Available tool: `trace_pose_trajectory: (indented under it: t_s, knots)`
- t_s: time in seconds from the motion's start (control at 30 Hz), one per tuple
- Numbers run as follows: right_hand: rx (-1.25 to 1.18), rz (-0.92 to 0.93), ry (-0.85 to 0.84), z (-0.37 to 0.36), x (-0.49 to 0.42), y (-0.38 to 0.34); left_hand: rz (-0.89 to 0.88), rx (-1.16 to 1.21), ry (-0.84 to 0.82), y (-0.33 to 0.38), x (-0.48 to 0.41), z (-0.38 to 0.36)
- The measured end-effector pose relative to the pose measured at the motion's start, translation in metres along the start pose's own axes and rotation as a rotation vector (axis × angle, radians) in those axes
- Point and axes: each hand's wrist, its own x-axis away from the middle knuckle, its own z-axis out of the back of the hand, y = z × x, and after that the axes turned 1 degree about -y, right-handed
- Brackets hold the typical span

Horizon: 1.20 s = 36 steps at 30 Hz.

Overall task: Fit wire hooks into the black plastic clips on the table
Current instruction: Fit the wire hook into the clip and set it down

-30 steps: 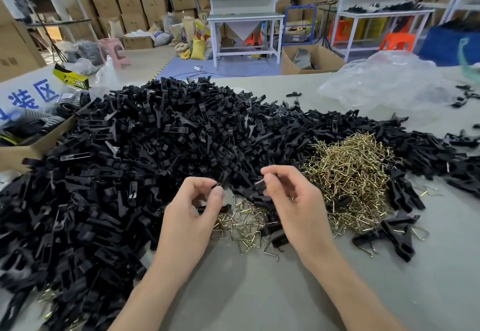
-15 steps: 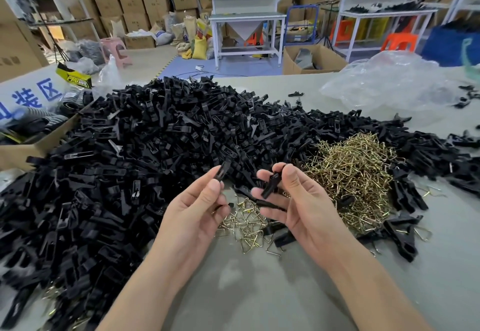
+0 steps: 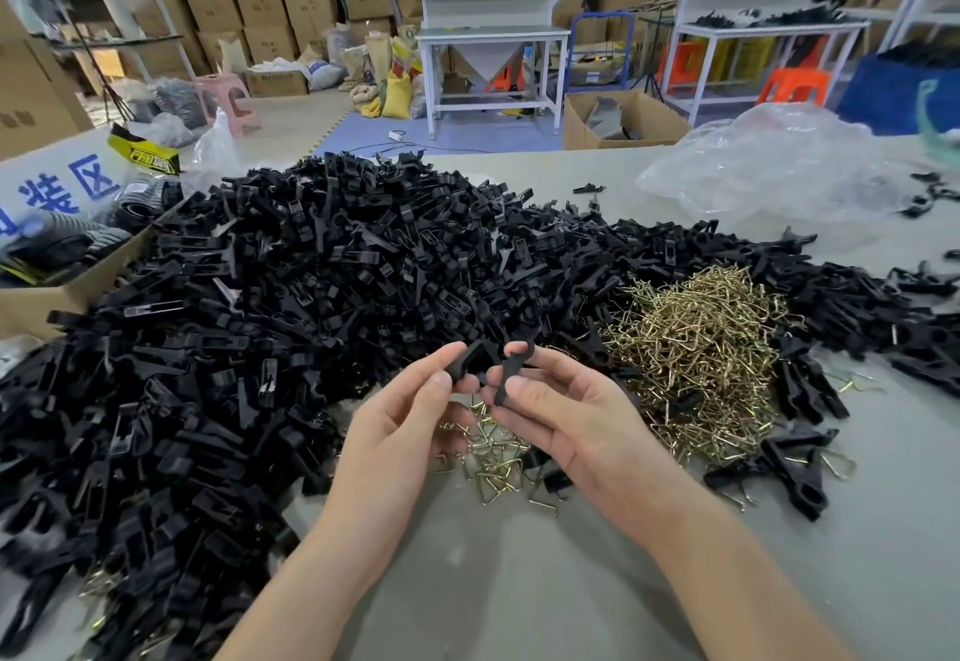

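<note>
A heap of wire hooks (image 3: 696, 348), brass-coloured and tangled, lies on the grey table (image 3: 519, 582), and everything else is placed from it. Just left of the heap, both hands are raised a little above the tabletop with palms turned partly upward. The left hand (image 3: 400, 432), the farther from the heap, pinches the first clip (image 3: 464, 361) between thumb and forefinger, with the piece angled up and toward the heap. The right hand (image 3: 566, 416), nearest the heap, has its thumb and curled fingers clamped on the second clip (image 3: 511, 372), which stands nearly upright with its rounded end on top. The two black pieces come close at their upper ends; whether they touch cannot be told. No wire shows in either hand. Below the hands, still left of the heap, a small scatter of loose hooks (image 3: 493, 458) lies flat on the table. Left of the heap and behind it spreads the big pile of black clips (image 3: 270, 307), running around its far side and on to its right. On the near right edge of the heap lie a few clips with wire in them (image 3: 795, 463). Beyond the heap rests a crumpled clear plastic bag (image 3: 769, 167), and far to its left, past the pile, stands a cardboard box (image 3: 47, 291).
</note>
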Motion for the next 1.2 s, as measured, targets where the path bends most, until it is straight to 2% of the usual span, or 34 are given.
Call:
trace_pose_trajectory:
  t_s: [0.27,0.53,0.83,1.2]
  knots:
    - [0.168,0.062,0.022,0.0016,-0.0017,0.0007,-0.149,-0.221,0.08,-0.0018,0.0024,-0.0007]
    - [0.461,0.158,-0.014,0.0005,0.0017,0.0037,-0.119,-0.224,-0.044,0.0,0.0057,-0.0051]
    - [0.555,0.159,-0.064,0.0009,0.0068,0.0003,-0.151,-0.287,0.02,-0.0017,0.0028,-0.0001]
    - [0.619,0.173,-0.074,0.0028,0.004,0.0045,-0.151,-0.311,-0.002,-0.0037,0.0011,0.0006]
